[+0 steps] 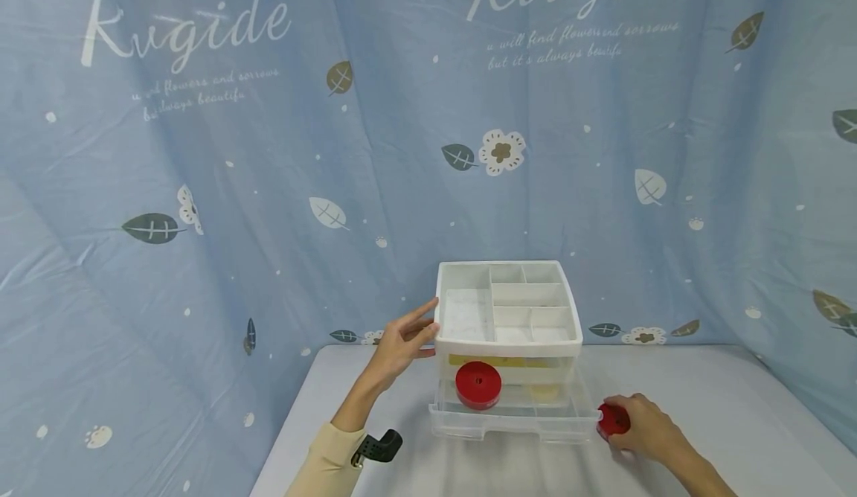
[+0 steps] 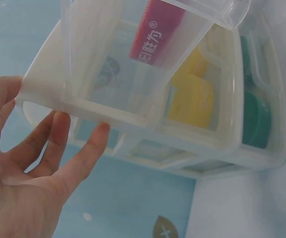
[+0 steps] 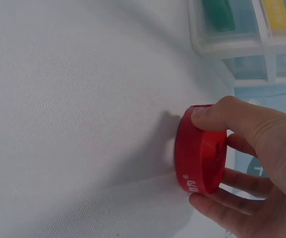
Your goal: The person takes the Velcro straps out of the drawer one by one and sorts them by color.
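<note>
A white desktop drawer unit [image 1: 462, 350] stands on the table, its top divided into open compartments. One clear drawer [image 1: 455, 426] is pulled out toward me, with a red tape roll [image 1: 478, 385] lying inside. My left hand [image 1: 400, 344] touches the unit's left side with fairly straight fingers, and in the left wrist view its fingertips [image 2: 103, 130] rest along the white frame. To the right of the drawer, my right hand [image 1: 644, 426] pinches a second red tape roll [image 3: 190, 151] between thumb and fingers at the tabletop. White lettering shows on this roll's side.
Lower drawers hold yellow rolls [image 2: 195, 104] and green rolls [image 2: 257, 119]. The white tabletop [image 1: 710, 408] extends to both sides of the unit. Behind it hangs a blue patterned curtain [image 1: 402, 184]. A black band [image 1: 382, 446] sits at the left wrist.
</note>
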### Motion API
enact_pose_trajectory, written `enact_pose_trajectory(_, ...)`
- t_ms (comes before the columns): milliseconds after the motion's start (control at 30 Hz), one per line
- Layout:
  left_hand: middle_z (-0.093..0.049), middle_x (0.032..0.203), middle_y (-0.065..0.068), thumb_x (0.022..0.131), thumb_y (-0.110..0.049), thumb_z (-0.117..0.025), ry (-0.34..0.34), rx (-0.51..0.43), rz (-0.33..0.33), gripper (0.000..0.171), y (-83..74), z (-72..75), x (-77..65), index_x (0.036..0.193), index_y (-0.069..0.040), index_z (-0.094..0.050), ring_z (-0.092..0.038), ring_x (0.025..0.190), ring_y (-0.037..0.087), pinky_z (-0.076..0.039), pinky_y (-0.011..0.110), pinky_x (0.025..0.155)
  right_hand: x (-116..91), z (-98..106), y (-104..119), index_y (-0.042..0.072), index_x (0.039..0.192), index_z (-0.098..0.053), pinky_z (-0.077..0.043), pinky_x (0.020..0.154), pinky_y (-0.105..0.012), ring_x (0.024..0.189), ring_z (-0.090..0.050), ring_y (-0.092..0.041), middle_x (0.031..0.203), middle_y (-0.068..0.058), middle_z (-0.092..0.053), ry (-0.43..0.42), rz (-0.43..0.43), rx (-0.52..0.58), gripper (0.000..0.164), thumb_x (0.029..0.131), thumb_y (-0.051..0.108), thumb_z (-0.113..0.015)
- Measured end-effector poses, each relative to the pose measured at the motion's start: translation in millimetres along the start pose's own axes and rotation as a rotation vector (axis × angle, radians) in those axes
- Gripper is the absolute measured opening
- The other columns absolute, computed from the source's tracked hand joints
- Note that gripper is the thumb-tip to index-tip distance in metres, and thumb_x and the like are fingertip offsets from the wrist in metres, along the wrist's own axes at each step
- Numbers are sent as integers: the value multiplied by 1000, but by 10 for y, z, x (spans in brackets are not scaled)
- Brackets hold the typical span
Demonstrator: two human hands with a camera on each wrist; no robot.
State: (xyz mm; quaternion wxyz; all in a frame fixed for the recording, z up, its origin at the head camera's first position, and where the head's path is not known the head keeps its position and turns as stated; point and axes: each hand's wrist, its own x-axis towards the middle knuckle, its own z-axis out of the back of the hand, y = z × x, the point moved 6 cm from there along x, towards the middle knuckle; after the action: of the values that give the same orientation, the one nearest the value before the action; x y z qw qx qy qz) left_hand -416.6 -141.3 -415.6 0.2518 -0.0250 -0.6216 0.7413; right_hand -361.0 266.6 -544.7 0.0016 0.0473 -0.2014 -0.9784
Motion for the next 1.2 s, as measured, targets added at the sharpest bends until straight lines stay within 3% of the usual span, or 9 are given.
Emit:
enact_pose_trajectory(233, -52, 145, 17, 100, -21, -59, 16, -35, -2, 53, 1, -7, -5, 150, -30, -42, -58, 125, 36, -53, 58, 96, -5, -24, 0, 3, 119, -65, -60, 75, -54, 90, -59, -23, 99, -10, -62, -14, 8, -16, 66, 65, 31, -90)
enact_pose_trajectory(567, -52, 145, 16, 100, -23, -59, 10, -20, 3, 53, 6, -1, -10, 149, -31, -43, -58, 126, 35, -59, 45, 92, 5, -34, 2, 4, 119, -66, -60, 77, -54, 89, -60, -23, 99, -10, -62, -33, 13, -18, 66, 63, 30, -91)
enact_pose_trajectory(867, -52, 145, 16, 100, -22, -59, 13, -35, -1, 52, 12, -4, -9, 149, -31, -43, -58, 126, 36, -53, 57, 96, 6, -29, 1, 5, 118, -66, -61, 76, -55, 88, -59, -23, 100, -11, -62, -40, 15, -9, 67, 62, 30, -92)
enact_pose_trajectory(1200, -52, 145, 15, 100, -22, -59, 7, -25, -4, 53, -1, -4, -19, 149, -32, -43, -58, 125, 35, -53, 57, 95, -9, -31, 6, 6, 119, -66, -60, 78, -55, 89, -60, -23, 102, -11, -62, -26, 6, -6, 68, 62, 30, -92)
